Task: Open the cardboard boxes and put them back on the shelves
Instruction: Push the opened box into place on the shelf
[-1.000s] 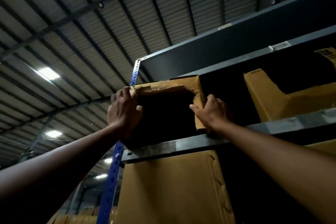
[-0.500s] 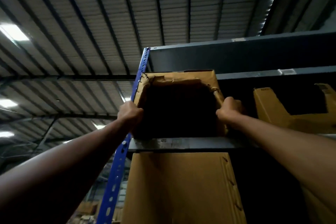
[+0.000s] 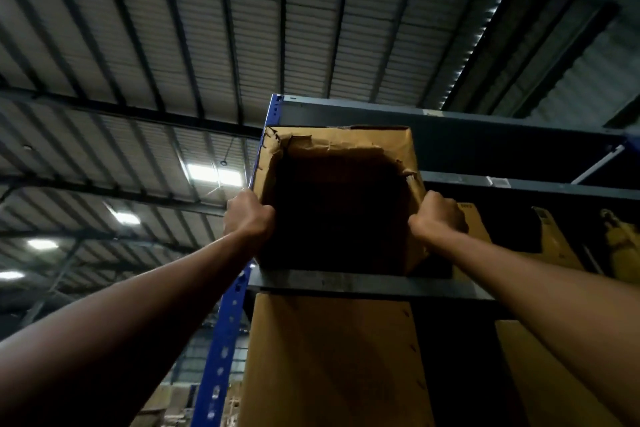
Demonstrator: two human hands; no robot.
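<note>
Your left hand and right hand have slid down the opened box — fingers now curled round its side edges — so it looks nearly seated on the shelf.

Dim, soft frame; ceiling lights glare, edges perhaps warped.

The only view came from a wide-angle camera on the person's head, tilted steeply upward at the front of the shelf from below. It sat close: the left hand and right hand met the cardboard box mid-frame, with the roof filling the upper half.
</note>
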